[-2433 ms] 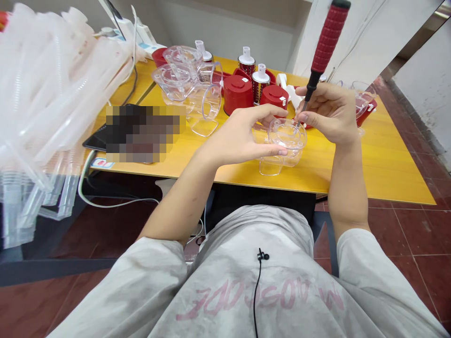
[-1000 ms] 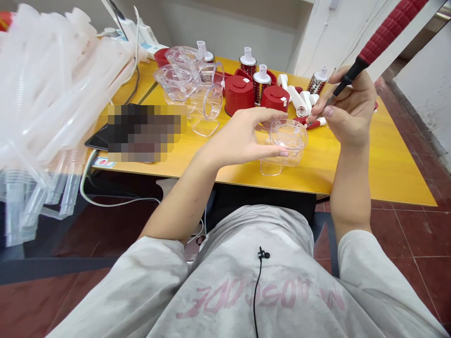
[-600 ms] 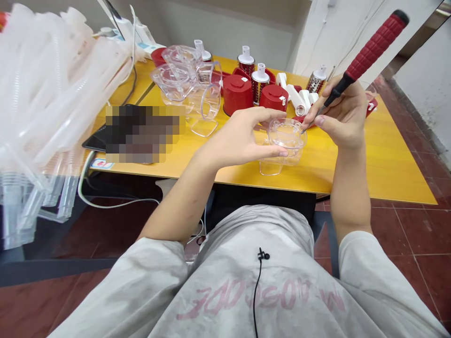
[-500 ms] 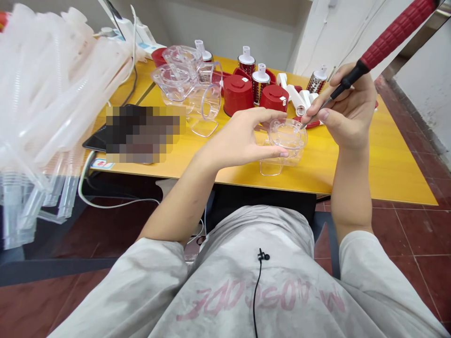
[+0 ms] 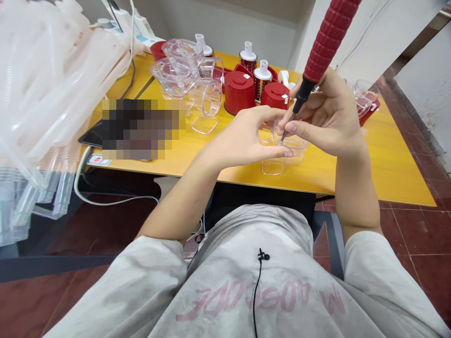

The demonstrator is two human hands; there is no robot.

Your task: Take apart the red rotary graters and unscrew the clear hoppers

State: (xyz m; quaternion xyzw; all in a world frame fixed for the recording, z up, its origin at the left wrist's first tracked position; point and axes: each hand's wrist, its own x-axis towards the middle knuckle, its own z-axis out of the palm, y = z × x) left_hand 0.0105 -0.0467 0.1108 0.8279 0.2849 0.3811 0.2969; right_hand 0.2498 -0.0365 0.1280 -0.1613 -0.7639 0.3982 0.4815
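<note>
Right hand [image 5: 327, 119] grip pinched the screwdriver [image 5: 326, 40] at its black neck, tip down in the clear housing [image 5: 278, 162]. Left hand [image 5: 246, 141] grip curled around that housing from 9 o'clock, thumb and forefinger on its rim. It sat on the yellow surface [image 5: 387, 159] near the front edge. Red caps [image 5: 239, 91] stood at 11 o'clock, clear parts [image 5: 183, 77] farther out at 10.

left hand [image 5: 246, 136]: fingers curved, thumb and forefinger gripping | right hand [image 5: 327, 117]: closed in pen grip, thumb pointing left, just beside left fingertips | forearms: both raised, elbows bent
</note>
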